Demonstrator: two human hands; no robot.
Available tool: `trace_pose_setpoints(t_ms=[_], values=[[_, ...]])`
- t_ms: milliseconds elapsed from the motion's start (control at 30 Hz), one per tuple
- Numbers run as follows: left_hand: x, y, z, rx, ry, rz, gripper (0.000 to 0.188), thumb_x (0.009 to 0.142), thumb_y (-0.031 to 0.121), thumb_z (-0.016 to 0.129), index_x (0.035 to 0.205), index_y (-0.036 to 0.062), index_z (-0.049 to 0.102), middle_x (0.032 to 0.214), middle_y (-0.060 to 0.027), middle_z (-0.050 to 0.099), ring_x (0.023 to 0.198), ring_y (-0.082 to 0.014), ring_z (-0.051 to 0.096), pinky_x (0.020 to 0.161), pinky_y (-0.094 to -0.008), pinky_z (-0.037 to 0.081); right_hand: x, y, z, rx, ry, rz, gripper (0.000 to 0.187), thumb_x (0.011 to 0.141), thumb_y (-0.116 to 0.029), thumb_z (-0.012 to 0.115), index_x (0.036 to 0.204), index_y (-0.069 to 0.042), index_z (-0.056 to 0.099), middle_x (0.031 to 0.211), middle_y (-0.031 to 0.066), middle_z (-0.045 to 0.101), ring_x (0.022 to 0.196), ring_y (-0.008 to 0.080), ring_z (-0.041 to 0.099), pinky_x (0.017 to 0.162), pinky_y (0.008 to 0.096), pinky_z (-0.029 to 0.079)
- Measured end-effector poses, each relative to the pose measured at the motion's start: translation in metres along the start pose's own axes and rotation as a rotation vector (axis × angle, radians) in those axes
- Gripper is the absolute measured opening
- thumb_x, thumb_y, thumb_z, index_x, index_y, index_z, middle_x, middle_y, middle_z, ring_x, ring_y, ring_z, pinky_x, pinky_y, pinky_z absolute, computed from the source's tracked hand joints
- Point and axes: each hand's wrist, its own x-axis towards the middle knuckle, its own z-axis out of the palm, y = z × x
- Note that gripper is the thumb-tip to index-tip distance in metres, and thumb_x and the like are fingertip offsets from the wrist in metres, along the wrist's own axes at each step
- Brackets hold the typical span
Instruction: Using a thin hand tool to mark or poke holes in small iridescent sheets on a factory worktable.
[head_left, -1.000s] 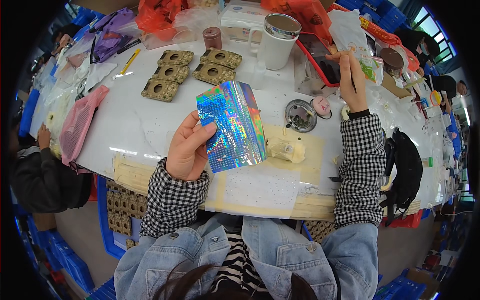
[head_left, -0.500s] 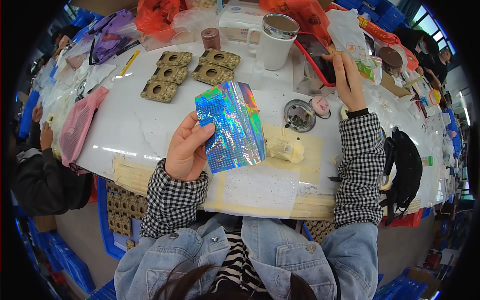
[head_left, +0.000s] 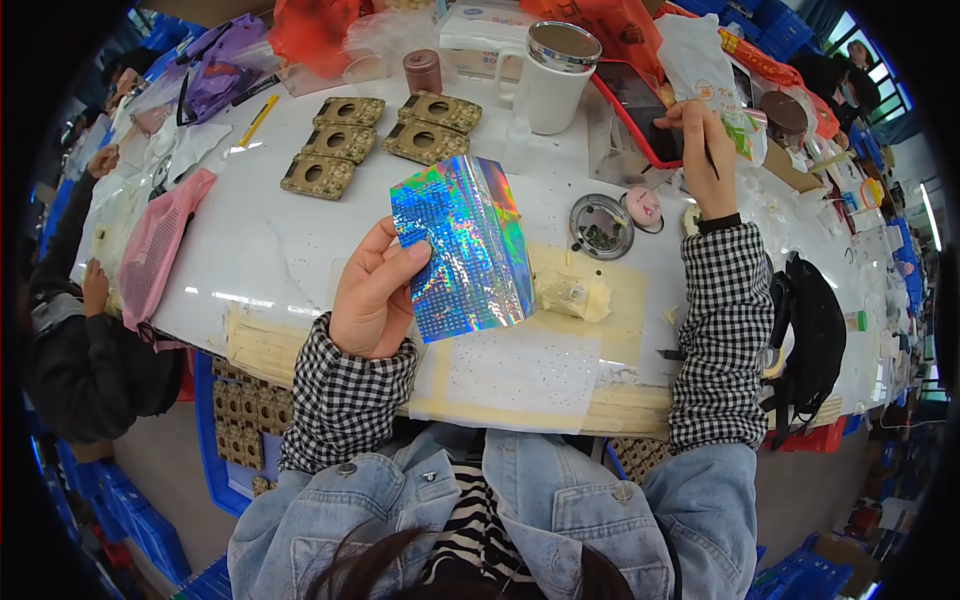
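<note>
Pinched between the thumb and fingers of my left hand (head_left: 372, 285) is a shiny holographic sticker sheet (head_left: 468, 255), tilted above the near part of the table, with rows of tiny marks on it. My right hand (head_left: 710, 175) is closed at the far right, beside a red-cased phone (head_left: 640, 115). A thin dark tool (head_left: 711, 160) shows between its fingers; its exact kind is not clear. Just right of the sheet lies a lump of cream-coloured tape (head_left: 572, 295). Several camouflage-patterned plastic parts (head_left: 332, 145), each with a round hole, sit beyond my left hand.
A white lidded mug (head_left: 552, 85) stands at the back. A round clear-lidded container (head_left: 602, 226) and a pink disc (head_left: 642, 207) lie near my right forearm. To the left are a pink mesh bag (head_left: 163, 250) and a co-worker's arm (head_left: 70, 225); a black bag (head_left: 812, 340) lies right.
My right hand has shifted slightly right by the phone, and the thin dark tool now shows in it. My left hand and the sheet barely moved. The co-worker's hand at left has risen.
</note>
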Motion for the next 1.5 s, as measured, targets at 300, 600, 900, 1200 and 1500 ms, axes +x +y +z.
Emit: trace_pose_setpoints(t_ms=[300, 600, 900, 1200, 1500], values=[[0.0, -0.001, 0.0, -0.008, -0.002, 0.007, 0.034, 0.093, 0.003, 0.053, 0.125, -0.0013, 0.044, 0.106, -0.0122, 0.065, 0.091, -0.0146, 0.067, 0.077, -0.028, 0.058, 0.0, -0.001, 0.0, -0.053, 0.001, -0.022, 0.043, 0.101, -0.038, 0.037, 0.087, -0.004, 0.06, 0.078, 0.0059, 0.069, 0.079, 0.0159, 0.065, 0.107, 0.0423, 0.025], [0.0, -0.001, -0.001, -0.012, -0.009, 0.009, 0.034, 0.093, 0.003, 0.053, 0.125, -0.0013, 0.044, 0.107, -0.0121, 0.066, 0.091, -0.0145, 0.067, 0.078, -0.0277, 0.057, 0.001, 0.001, -0.009, -0.191, 0.025, -0.028, 0.042, 0.101, -0.038, 0.038, 0.088, -0.006, 0.061, 0.078, 0.0058, 0.07, 0.08, 0.0169, 0.065, 0.109, 0.0472, 0.019], [0.0, -0.001, -0.001, -0.011, -0.015, 0.011, 0.034, 0.093, 0.003, 0.053, 0.126, -0.0013, 0.044, 0.107, -0.012, 0.066, 0.092, -0.0145, 0.067, 0.078, -0.0279, 0.057, 0.002, 0.003, -0.005, -0.104, 0.104, -0.018, 0.041, 0.101, -0.038, 0.038, 0.09, -0.007, 0.062, 0.08, 0.0072, 0.071, 0.082, 0.0175, 0.065, 0.11, 0.0478, 0.018], [0.001, -0.001, -0.001, -0.009, -0.01, 0.009, 0.035, 0.093, 0.003, 0.054, 0.126, -0.0015, 0.044, 0.107, -0.0119, 0.066, 0.092, -0.0144, 0.067, 0.078, -0.0278, 0.057, 0.002, 0.005, -0.005, -0.094, 0.084, -0.015, 0.042, 0.101, -0.037, 0.037, 0.09, -0.006, 0.062, 0.08, 0.0072, 0.071, 0.083, 0.0182, 0.066, 0.108, 0.0476, 0.02], [0.0, -0.001, -0.001, -0.005, -0.003, 0.012, 0.034, 0.093, 0.003, 0.054, 0.125, -0.0014, 0.045, 0.107, -0.0117, 0.066, 0.092, -0.0141, 0.067, 0.078, -0.0273, 0.057, 0.001, -0.004, 0.0, -0.046, -0.014, -0.062, 0.038, 0.101, -0.032, 0.04, 0.091, -0.003, 0.062, 0.082, 0.0065, 0.07, 0.084, 0.0179, 0.059, 0.088, 0.0329, 0.039]])
